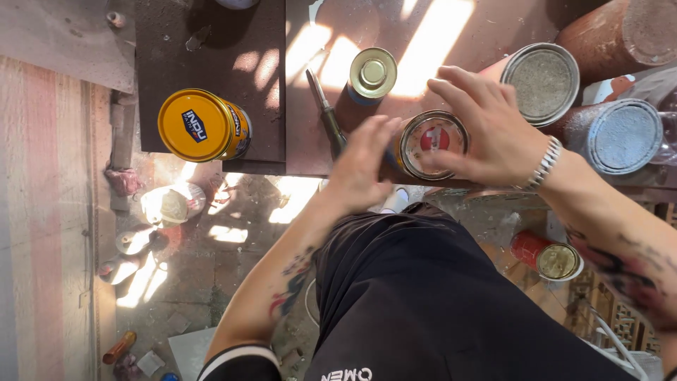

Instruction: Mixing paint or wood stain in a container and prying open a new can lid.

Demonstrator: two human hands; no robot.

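Looking down over a black shirt, my left hand [363, 166] sits open at the worktop's [451, 28] near edge, fingers spread, just left of a small round tin [431, 143] with a red mark on its lid. My right hand [486, 127] arches over that tin, fingers wide, touching its right rim. To steady it well, I judge both palms should bracket the tin, which sits close to the drop. A screwdriver [326, 113] lies just left. Farther off stand a brass-lidded can [372, 74], a yellow-lidded can [201, 125] and dusty grey cans [541, 83], crowding the right side.
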